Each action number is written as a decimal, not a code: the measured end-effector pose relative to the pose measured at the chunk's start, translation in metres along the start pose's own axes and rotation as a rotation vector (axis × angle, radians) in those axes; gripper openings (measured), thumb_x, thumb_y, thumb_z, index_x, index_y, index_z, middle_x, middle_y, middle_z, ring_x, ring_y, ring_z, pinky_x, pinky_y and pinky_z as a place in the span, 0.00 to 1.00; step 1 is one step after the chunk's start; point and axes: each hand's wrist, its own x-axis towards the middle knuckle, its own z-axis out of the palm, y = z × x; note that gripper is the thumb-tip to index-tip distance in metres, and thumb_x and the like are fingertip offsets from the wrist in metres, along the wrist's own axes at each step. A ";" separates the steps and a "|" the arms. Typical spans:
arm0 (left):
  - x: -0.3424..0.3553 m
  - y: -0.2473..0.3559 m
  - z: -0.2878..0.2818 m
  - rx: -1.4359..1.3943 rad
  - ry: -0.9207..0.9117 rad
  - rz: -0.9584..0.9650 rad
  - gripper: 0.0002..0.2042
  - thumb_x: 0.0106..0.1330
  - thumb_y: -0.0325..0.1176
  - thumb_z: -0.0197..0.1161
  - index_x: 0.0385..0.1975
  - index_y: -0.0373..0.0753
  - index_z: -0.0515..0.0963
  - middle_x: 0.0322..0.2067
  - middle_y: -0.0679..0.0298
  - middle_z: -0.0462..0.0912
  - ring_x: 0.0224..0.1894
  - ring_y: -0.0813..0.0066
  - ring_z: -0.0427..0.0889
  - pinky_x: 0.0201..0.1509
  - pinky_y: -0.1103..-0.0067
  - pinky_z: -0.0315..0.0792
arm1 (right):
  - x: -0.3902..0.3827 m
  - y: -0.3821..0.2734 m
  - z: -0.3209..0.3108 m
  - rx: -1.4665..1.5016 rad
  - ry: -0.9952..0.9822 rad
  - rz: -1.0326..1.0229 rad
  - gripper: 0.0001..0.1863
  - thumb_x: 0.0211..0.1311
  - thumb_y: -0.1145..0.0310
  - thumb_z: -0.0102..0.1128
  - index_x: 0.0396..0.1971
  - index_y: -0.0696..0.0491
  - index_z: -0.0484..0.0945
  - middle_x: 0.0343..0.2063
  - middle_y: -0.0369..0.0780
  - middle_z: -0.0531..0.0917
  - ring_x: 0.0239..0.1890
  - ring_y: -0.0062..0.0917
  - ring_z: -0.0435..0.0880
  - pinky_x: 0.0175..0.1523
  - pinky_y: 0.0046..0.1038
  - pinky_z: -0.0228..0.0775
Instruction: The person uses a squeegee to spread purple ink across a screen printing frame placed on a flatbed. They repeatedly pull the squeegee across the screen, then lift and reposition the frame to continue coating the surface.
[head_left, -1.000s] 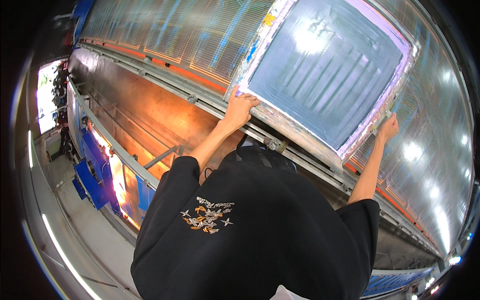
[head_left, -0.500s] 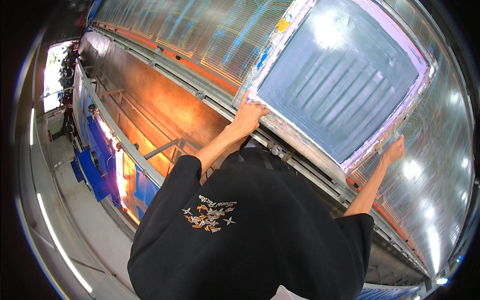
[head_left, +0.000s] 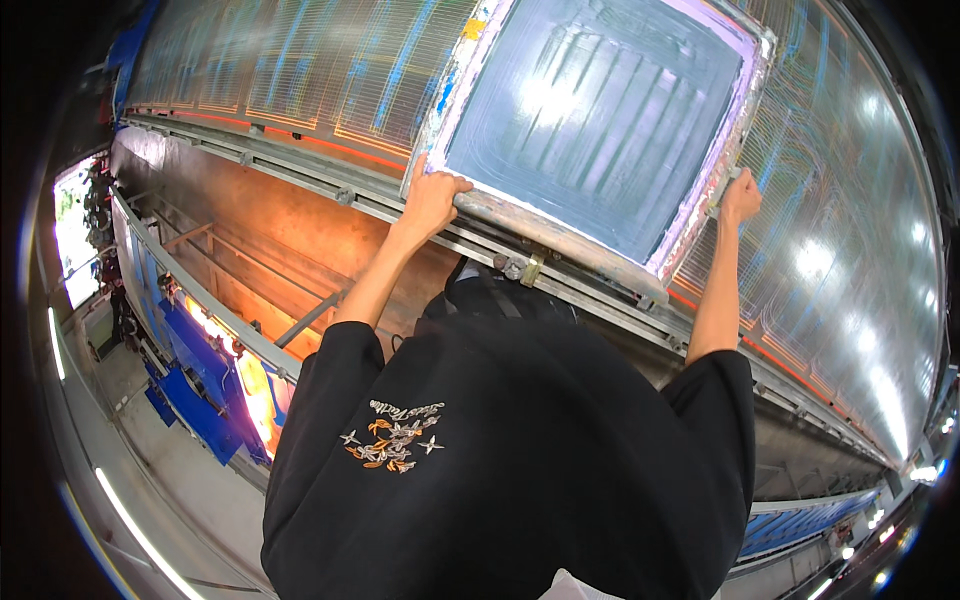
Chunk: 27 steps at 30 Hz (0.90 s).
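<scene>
Glossy, colour-streaked printing table (head_left: 270,60) extends lengthwise, bordered on my side by a metal rail (head_left: 290,166). Screen-printing frame (head_left: 600,130) lies on the table, its near bar at the rail. My left hand (head_left: 430,203) is partly closed, gripping the frame's near-left corner. My right hand (head_left: 741,197) curls at its right bar; I cannot tell whether it grips.

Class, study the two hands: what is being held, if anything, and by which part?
The framed screen: the left hand holds its near left corner; the right hand is at its right edge, its exact grip unclear.
</scene>
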 end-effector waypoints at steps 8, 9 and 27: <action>-0.009 -0.005 0.006 -0.002 0.077 0.029 0.26 0.47 0.17 0.61 0.47 0.43 0.90 0.44 0.56 0.91 0.53 0.57 0.86 0.81 0.50 0.48 | -0.009 -0.005 -0.007 0.031 -0.076 0.105 0.31 0.71 0.46 0.54 0.23 0.61 0.82 0.21 0.50 0.84 0.25 0.39 0.80 0.38 0.45 0.69; -0.010 -0.009 0.008 0.006 0.055 0.022 0.25 0.47 0.17 0.62 0.47 0.44 0.90 0.43 0.55 0.91 0.52 0.56 0.86 0.80 0.51 0.49 | -0.015 -0.005 -0.001 -0.001 -0.086 0.076 0.31 0.72 0.45 0.53 0.23 0.61 0.82 0.22 0.50 0.85 0.26 0.39 0.81 0.39 0.45 0.69; 0.019 -0.004 -0.033 0.105 0.217 0.278 0.15 0.51 0.23 0.64 0.36 0.47 0.92 0.28 0.49 0.88 0.39 0.48 0.87 0.63 0.52 0.68 | -0.232 -0.085 -0.166 -0.248 -0.717 -0.437 0.16 0.55 0.70 0.70 0.45 0.46 0.90 0.31 0.48 0.89 0.39 0.44 0.89 0.46 0.41 0.77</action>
